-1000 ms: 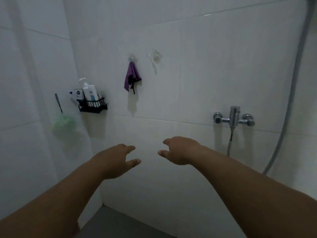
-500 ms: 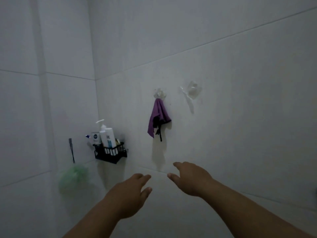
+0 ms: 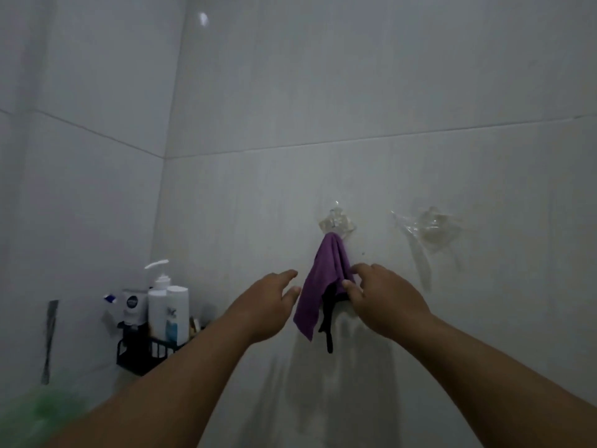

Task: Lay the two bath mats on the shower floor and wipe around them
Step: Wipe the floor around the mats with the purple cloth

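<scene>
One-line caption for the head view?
Both hands, left hand and right hand, reach the purple cloth hanging from a clear wall hook.
</scene>
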